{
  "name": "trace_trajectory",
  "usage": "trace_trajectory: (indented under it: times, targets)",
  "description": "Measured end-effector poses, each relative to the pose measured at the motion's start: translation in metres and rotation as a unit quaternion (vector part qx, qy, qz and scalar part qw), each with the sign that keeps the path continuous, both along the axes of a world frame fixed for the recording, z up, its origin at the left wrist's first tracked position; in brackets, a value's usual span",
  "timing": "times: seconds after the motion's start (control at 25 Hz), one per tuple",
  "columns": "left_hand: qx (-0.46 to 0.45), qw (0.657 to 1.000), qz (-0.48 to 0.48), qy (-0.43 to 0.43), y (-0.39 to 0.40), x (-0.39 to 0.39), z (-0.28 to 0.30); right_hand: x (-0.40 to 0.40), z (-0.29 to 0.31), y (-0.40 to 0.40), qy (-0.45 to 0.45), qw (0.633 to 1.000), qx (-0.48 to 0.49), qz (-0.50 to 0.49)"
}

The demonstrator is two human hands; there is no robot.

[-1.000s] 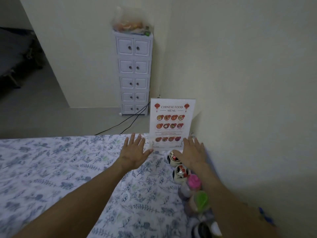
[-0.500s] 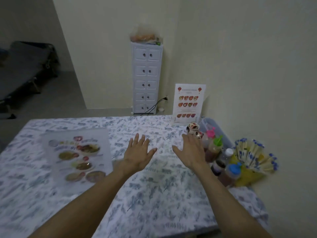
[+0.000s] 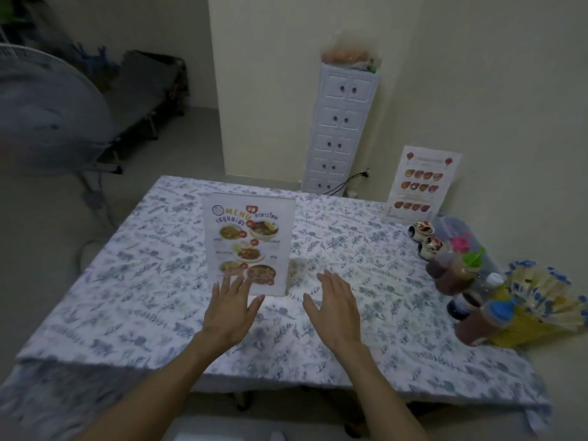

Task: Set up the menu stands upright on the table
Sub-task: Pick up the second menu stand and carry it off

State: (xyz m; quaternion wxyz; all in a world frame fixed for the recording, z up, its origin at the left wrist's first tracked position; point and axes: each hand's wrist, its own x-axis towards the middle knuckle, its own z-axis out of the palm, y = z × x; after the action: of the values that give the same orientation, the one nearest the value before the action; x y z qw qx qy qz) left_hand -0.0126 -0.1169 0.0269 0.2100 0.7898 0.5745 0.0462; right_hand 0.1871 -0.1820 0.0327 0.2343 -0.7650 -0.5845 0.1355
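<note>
A Thai food menu stand stands upright near the middle of the table, which has a floral cloth. My left hand is open just in front of its lower left corner, fingertips overlapping the stand's bottom edge; contact is unclear. My right hand is open to the right of the stand, apart from it and holding nothing. A second menu stand, the Chinese food one, stands upright at the table's far right corner against the wall.
Two small painted cups, several sauce bottles and a yellow holder of blue-tipped packets line the right edge. A white drawer tower stands behind the table. A fan is at the left.
The Thai menu stand lay flat at the table's left half a second ago; now it stands upright mid-table. My view pulled back from the Chinese menu, and both hands came nearer.
</note>
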Motion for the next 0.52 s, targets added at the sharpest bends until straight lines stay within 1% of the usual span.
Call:
trace_trajectory:
  times: [0.08, 0.16, 0.24, 0.32, 0.4, 0.52]
  targets:
    - [-0.012, 0.998, 0.052, -0.043, 0.010, -0.019, -0.004, -0.018, -0.005, 0.014, 0.045, 0.999, 0.001, 0.013]
    - [-0.032, 0.988, 0.111, -0.104, 0.025, -0.032, -0.009, -0.031, -0.011, 0.032, 0.120, 0.993, 0.004, 0.017]
    - [-0.047, 0.969, 0.165, -0.178, 0.041, -0.039, -0.008, -0.039, -0.017, 0.054, 0.205, 0.979, 0.007, 0.015]
    - [-0.042, 0.948, 0.200, -0.245, 0.058, -0.041, -0.004, -0.043, -0.024, 0.080, 0.279, 0.960, 0.014, -0.010]
    - [-0.061, 0.935, 0.224, -0.270, 0.078, -0.042, -0.002, -0.044, -0.027, 0.103, 0.330, 0.942, 0.031, -0.051]
    - [-0.104, 0.903, 0.275, -0.312, 0.109, -0.042, -0.012, -0.040, -0.036, 0.131, 0.371, 0.924, 0.040, -0.083]
